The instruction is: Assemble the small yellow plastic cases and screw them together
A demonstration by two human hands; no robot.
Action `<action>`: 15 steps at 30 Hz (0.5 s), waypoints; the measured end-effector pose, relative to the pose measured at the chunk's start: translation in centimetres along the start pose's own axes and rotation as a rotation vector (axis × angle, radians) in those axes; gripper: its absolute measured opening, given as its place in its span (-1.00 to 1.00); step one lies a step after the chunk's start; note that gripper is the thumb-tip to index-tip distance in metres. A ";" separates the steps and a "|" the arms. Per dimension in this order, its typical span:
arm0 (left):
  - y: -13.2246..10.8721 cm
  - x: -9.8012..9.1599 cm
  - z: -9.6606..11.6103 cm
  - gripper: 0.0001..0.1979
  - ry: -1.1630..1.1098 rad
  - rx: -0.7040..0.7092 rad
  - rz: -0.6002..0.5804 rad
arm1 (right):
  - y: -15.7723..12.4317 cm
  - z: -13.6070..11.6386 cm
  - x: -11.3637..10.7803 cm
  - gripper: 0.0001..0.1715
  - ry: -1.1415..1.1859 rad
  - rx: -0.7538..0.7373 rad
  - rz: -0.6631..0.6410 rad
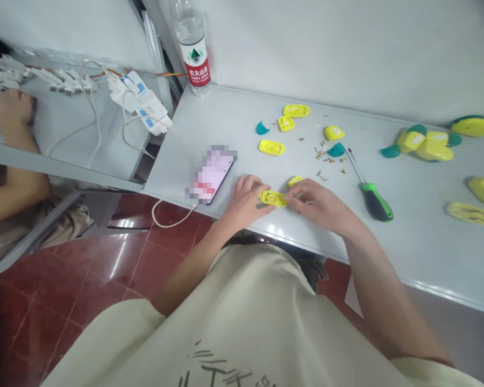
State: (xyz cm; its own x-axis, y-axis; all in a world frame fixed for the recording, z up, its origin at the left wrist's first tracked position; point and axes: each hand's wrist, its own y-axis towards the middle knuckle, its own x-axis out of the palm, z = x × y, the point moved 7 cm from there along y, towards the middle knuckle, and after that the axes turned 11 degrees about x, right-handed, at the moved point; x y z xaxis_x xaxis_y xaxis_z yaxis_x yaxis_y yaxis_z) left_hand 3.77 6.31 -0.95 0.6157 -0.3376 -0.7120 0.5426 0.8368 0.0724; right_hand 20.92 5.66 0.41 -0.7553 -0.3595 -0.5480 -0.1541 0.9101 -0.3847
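Note:
Near the front edge of the grey table (pixel 242 123), my left hand (pixel 248 201) grips the left end of a yellow plastic shell half (pixel 275 199), its hollow inside facing up. My right hand (pixel 318 204) is at the shell's right end, thumb and fingertips pinched together; whatever is between them is too small to name. Another yellow piece (pixel 294 181) lies just behind my right fingers. Farther back are a yellow shell half (pixel 271 148), a second long shell (pixel 297 110), small yellow caps (pixel 334 133) and teal pieces (pixel 336 150). Loose small screws (pixel 320 153) lie among them.
A green-and-black screwdriver (pixel 377 203) lies right of my right hand. A lit phone (pixel 213 174) with a white cable sits at left, a water bottle (pixel 196 59) behind. Yellow-teal assemblies (pixel 425 142) stand at right. Another person's hand (pixel 16 110) rests at the neighbouring table.

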 end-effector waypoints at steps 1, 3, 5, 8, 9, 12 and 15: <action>0.1 0.1 0.1 -0.59 0.017 0.028 -0.020 | 0.0 0.2 0.0 -0.59 0.006 0.016 -0.007; 0.3 0.4 0.3 -0.68 0.004 0.073 -0.035 | 0.0 0.3 0.3 -0.58 0.034 0.047 -0.039; 0.3 0.5 0.5 -0.71 -0.081 0.072 -0.031 | 0.0 0.1 0.5 -0.60 0.051 0.032 -0.063; 0.1 0.7 0.4 -0.68 -0.302 0.016 -0.033 | -0.2 -1.0 0.6 -0.70 0.009 -0.089 -0.049; 0.0 0.8 0.3 -0.66 -0.373 -0.009 -0.033 | -0.4 -1.4 0.5 -0.72 -0.013 -0.124 -0.034; -0.4 1.4 0.0 -0.64 -0.598 -0.078 -0.032 | -0.8 -2.2 0.2 -0.75 -0.051 -0.142 0.017; -0.6 2.1 0.0 -0.62 -0.837 -0.091 -0.002 | -1.3 -2.9 -0.1 -0.77 -0.088 -0.137 0.067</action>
State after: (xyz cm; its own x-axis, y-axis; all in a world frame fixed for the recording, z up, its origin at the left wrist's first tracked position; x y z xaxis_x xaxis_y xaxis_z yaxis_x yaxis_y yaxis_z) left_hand 4.77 5.14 -2.46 0.8548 -0.5172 0.0439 0.5180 0.8553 -0.0104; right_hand 19.36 5.11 3.09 -0.7091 -0.3086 -0.6340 -0.1953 0.9499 -0.2439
